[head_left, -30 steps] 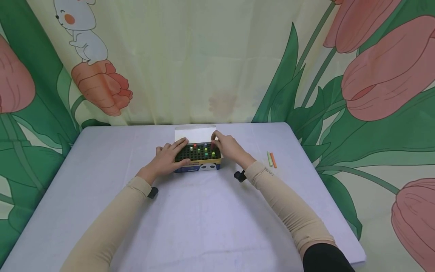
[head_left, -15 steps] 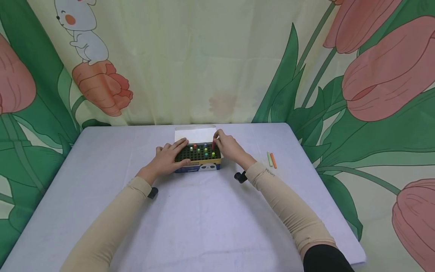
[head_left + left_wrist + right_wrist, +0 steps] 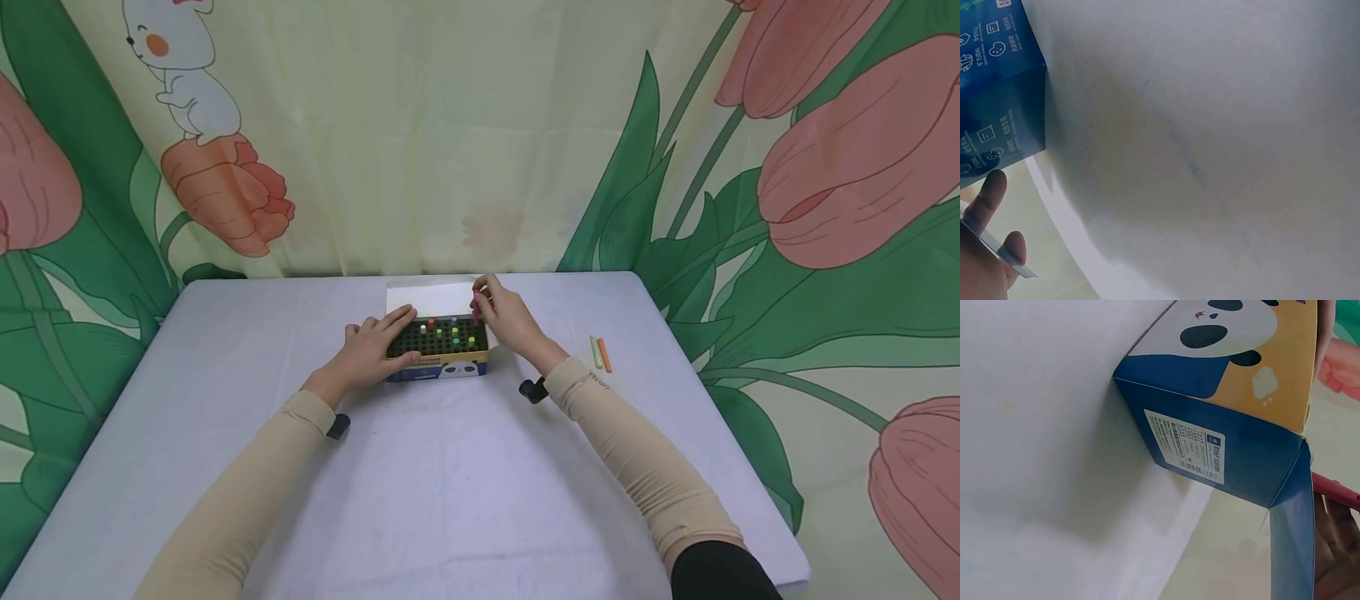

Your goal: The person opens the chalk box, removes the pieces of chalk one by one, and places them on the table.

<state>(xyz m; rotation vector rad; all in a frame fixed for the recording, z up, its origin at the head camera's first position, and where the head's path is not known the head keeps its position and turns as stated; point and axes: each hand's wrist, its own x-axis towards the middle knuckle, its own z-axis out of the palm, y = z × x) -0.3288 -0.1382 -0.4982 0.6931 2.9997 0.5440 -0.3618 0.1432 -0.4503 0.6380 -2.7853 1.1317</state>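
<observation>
Your right fingers pinch the red stick (image 3: 476, 312) at the back right corner of the box (image 3: 437, 369); can't tell if its tip is seated. Left fingers are spread, resting on the box's left end. Reads as partway: several coloured sticks (image 3: 455, 332) are in the grid (image 3: 409, 339); green (image 3: 596, 352) and orange (image 3: 604, 355) sticks lie loose on the counter (image 3: 450, 492).
</observation>
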